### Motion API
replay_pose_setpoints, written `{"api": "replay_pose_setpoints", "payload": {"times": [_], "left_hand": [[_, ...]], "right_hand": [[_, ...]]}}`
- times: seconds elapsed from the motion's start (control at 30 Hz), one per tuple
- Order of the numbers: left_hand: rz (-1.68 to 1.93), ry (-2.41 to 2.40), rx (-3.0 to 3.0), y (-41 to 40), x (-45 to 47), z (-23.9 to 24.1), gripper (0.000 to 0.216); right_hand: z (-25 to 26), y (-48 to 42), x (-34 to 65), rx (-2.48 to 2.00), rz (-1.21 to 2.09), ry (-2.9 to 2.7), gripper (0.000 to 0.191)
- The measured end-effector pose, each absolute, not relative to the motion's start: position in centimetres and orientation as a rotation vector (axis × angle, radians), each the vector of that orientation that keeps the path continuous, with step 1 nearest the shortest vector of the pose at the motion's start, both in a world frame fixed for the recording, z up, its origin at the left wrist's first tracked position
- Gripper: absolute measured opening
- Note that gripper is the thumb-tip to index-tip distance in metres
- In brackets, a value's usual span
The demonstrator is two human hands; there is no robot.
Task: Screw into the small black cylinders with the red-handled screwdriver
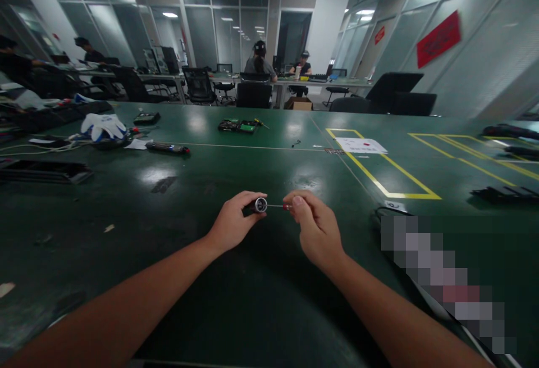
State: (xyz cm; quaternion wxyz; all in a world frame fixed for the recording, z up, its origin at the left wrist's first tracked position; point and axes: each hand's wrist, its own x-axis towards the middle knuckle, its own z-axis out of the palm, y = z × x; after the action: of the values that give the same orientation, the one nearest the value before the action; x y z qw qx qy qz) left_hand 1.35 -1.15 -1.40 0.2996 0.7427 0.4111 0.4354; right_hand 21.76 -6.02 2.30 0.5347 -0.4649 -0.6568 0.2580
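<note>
Pinched between the thumb and fingers of my left hand (pixel 233 221) is a short dark cylinder with a silver-rimmed round end (pixel 261 205). That end faces me; its inside is too small to make out. My right hand (pixel 318 227) is closed around a small screwdriver (pixel 287 207) with a red handle, most of it hidden by the fingers. The thin metal shaft points left, and its tip meets or passes just beside the cylinder's rim; I cannot tell which. Both hands are above the green tabletop (pixel 236 300), near the middle of the view.
A pixelated patch covers a dark-edged item (pixel 389 267) at right. Farther off are a green circuit board (pixel 247 126), a pen-shaped tool (pixel 167 148), white gloves (pixel 104 126) and a paper sheet (pixel 360 145) across yellow tape. A dark tray-like part (pixel 44 170) lies left. People sit behind.
</note>
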Motion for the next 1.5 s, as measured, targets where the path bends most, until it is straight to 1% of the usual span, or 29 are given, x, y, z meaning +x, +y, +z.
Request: {"api": "replay_pose_setpoints", "payload": {"times": [0.1,0.33,0.4,0.53,0.57,0.73,1.0,1.2,1.5], "left_hand": [[1.16,1.115,1.987,-1.1,1.4,-1.4,0.038],[1.151,1.159,2.001,-1.4,1.4,-0.7,0.039],[1.136,1.119,2.059,-1.3,1.2,-0.5,0.039],[1.078,1.082,2.142,-0.8,0.8,-0.3,0.039],[1.066,1.102,2.135,-0.7,0.8,-0.3,0.04],[1.028,1.152,2.103,-0.5,0.7,-0.6,0.04],[1.051,1.166,2.133,-0.7,0.7,-0.4,0.041],[1.002,1.175,2.165,-0.6,0.7,-0.6,0.044],[0.906,1.232,2.154,-0.8,0.7,-0.6,0.045]], "right_hand": [[2.1,-5.7,21.7,-1.12,0.601,-1.474,0.022],[1.7,-4.7,21.4,-1.124,0.648,-1.363,0.024],[1.3,-4.0,21.6,-1.111,0.735,-1.277,0.026],[0.3,-2.4,22.4,-1.003,1.116,-0.973,0.027],[0.1,-2.1,22.6,-1.002,1.117,-0.933,0.028],[-0.2,-2.0,22.5,-1.042,0.956,-0.991,0.028],[1.0,-3.5,22.0,-1.074,0.75,-1.331,0.024],[0.6,-4.1,21.9,-1.083,0.701,-1.494,0.025],[0.8,-4.0,22.1,-1.166,0.604,-1.481,0.024]]}}
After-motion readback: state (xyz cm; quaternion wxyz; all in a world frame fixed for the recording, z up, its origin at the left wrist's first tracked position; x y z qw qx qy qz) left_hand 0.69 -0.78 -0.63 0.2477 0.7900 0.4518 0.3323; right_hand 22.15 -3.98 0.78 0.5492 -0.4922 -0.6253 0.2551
